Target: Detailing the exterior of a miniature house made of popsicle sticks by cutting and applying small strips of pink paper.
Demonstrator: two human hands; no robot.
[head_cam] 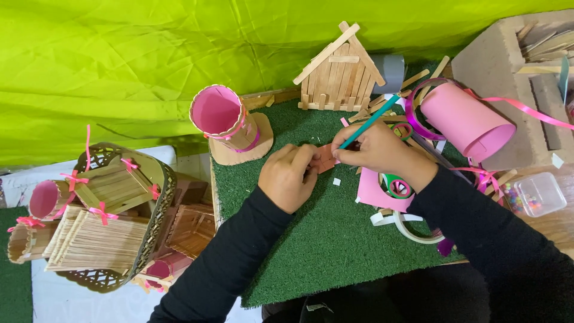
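My left hand (pixel 290 176) presses down on a small reddish-brown paper piece (pixel 326 158) lying on the green artificial-grass mat (pixel 323 239). My right hand (pixel 373 146) grips a teal pencil (pixel 373 119), its tip on the same paper piece. Both arms wear black sleeves. Part of the paper is hidden under my fingers.
A craft-stick house (pixel 338 69) stands at the mat's far edge, a pink-lined stick cup (pixel 227 119) to its left. A pink paper cylinder (pixel 466 122), green-handled scissors (pixel 397 185), pink paper and tape roll lie right. A basket of stick crafts (pixel 113 209) sits left.
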